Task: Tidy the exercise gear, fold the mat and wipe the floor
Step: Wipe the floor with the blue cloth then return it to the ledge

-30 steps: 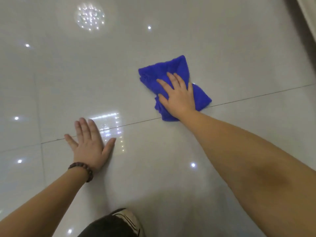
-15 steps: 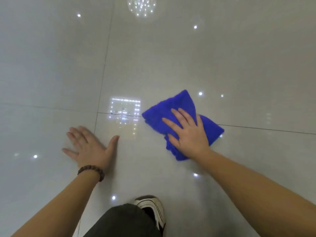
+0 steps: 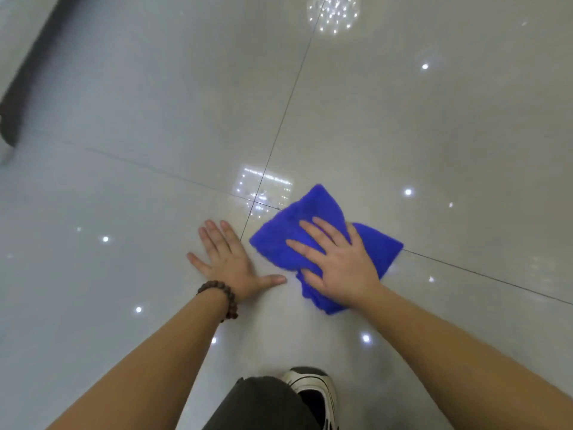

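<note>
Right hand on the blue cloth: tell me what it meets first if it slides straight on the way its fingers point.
The right hand, flat on the blue cloth, points up-left. First comes the grout joint crossing beside the cloth; beyond that, bare glossy floor, seemingly free.

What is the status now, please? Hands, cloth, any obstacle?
Right hand flat on blue cloth, pressing it to floor. Left hand flat on tile. No obstacle near cloth.

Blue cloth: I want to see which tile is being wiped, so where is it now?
In the head view the blue cloth lies right of centre under the flat right hand, just right of the tile joint crossing, beside the left hand.
</note>
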Available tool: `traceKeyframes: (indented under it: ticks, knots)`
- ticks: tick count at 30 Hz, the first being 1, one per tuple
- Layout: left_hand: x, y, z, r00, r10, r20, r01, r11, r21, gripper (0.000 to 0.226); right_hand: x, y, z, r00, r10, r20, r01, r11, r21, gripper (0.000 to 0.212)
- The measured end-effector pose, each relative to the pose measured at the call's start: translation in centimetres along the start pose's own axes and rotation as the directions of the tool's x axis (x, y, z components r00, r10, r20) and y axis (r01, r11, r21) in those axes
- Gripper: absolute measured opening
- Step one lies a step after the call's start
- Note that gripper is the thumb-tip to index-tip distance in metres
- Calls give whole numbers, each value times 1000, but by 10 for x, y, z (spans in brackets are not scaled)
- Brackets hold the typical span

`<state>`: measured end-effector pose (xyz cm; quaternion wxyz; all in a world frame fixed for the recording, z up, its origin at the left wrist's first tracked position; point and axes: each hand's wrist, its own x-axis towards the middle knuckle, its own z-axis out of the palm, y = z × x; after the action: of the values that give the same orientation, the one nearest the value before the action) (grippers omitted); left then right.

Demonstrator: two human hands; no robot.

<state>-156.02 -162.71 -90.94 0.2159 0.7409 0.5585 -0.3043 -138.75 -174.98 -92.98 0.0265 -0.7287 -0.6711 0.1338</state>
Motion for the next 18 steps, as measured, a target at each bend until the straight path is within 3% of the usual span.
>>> traceKeyframes:
  ticks: [4,6,8,10,11,14,18]
  knots:
    - [1,-2,1,1000,-1,8,1,1000,-5,161,138,15,-26,970,243,-7,-243,970,28,54]
    - [0,-3,2,1000,-2,0,2,1000,1,159,164,1,-27,950,311,-12,-310,950,39,55]
    - [-1,-2,2,1000,4,1,-4,1000,12,158,134,-24,-18,979,203,1,-203,978,36,56]
    - [-1,-2,3,1000,14,-14,-14,1000,20,154,62,-36,-2,1000,10,-3,-10,1000,20,56]
    - [-1,-3,3,1000,18,-18,-17,999,28,154,23,-30,4,1000,-18,-18,19,1000,19,55]
    - [-1,-3,2,1000,21,-2,-21,999,29,159,-27,36,2,988,116,-104,-116,993,1,52]
    - [-2,-2,2,1000,23,-7,-23,999,35,159,7,108,-17,919,385,-92,-386,923,2,54]
